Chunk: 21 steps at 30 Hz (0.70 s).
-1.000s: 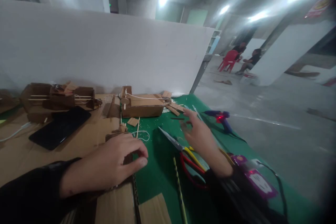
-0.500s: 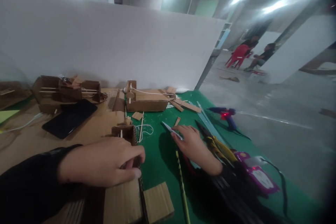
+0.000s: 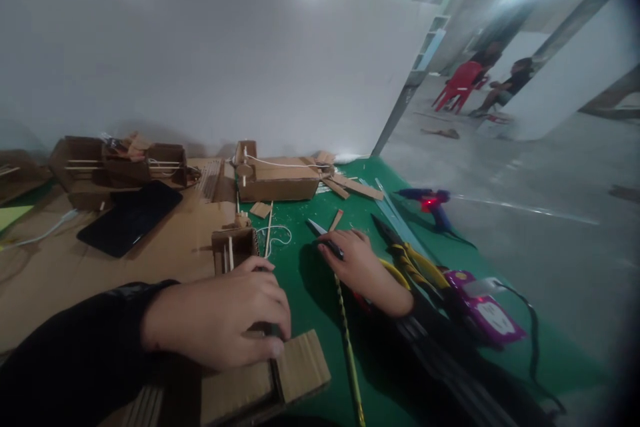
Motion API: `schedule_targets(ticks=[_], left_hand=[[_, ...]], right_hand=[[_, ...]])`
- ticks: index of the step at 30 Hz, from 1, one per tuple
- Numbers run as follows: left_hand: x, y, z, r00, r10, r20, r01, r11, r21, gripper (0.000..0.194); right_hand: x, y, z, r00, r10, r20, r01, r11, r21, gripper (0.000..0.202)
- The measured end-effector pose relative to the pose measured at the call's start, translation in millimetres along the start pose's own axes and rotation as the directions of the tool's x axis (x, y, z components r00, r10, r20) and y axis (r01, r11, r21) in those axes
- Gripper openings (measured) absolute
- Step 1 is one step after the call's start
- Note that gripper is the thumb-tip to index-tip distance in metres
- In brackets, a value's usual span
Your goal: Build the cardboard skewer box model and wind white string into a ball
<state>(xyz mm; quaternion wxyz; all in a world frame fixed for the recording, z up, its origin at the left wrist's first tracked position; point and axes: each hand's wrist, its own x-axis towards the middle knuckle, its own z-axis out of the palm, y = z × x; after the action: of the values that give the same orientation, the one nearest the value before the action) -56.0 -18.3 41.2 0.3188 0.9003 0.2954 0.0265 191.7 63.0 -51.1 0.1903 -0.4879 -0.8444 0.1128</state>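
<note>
Green tabletop (image 3: 313, 307), scissors in our right hand

Scissors (image 3: 316, 227) point away—our right hand (image 3: 357, 270) has its fingers closed around them. Our left hand (image 3: 215, 323) has shifted nearer the cardboard square (image 3: 306, 365), fingers curled over a box (image 3: 235, 240)—gripping or resting, we cannot tell. Beyond: pliers (image 3: 413, 263).

From my end I count two hands (image 3: 220, 323), one phone (image 3: 131, 219), one pair of scissors (image 3: 317, 227), one pair of pliers (image 3: 399, 247), one glue gun (image 3: 434, 203), one twisted rod (image 3: 347, 333), one purple device (image 3: 487, 310), one red chair (image 3: 459, 85) and two people (image 3: 515, 83).
</note>
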Motion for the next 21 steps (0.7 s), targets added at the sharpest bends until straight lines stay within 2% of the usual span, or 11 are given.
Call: schedule_targets(ticks=[6, 11, 16, 19, 21], left_hand=[[1.4, -6.4, 3.4, 1.0, 0.005, 0.004, -0.005, 1.0, 0.025, 0.014], [2.1, -12.6, 7.0, 0.998, 0.063, -0.01, -0.063, 0.998, -0.003, 0.019], [3.6, -15.9, 8.3, 0.998, 0.055, 0.004, -0.055, 0.998, -0.011, 0.02], [4.9, -16.6, 8.3, 0.998, 0.062, -0.009, -0.062, 0.998, -0.006, 0.02], [5.5, -16.3, 9.0, 0.998, 0.057, -0.028, -0.057, 0.998, -0.015, 0.019]], right_hand=[[-0.5, -3.5, 0.2, 1.0, 0.003, -0.004, -0.003, 1.0, -0.004, 0.02], [-2.1, -0.2, 1.6, 1.0, -0.008, 0.0, 0.008, 1.0, -0.014, 0.019], [0.3, -5.6, 5.2, 1.0, -0.008, 0.004, 0.008, 1.0, -0.027, 0.018], [-4.6, -13.9, -7.7, 1.0, -0.018, -0.011, 0.017, 0.999, -0.039, 0.019], [-14.7, -12.1, -33.1, 0.999, -0.034, -0.02, 0.033, 0.998, -0.049, 0.021]])
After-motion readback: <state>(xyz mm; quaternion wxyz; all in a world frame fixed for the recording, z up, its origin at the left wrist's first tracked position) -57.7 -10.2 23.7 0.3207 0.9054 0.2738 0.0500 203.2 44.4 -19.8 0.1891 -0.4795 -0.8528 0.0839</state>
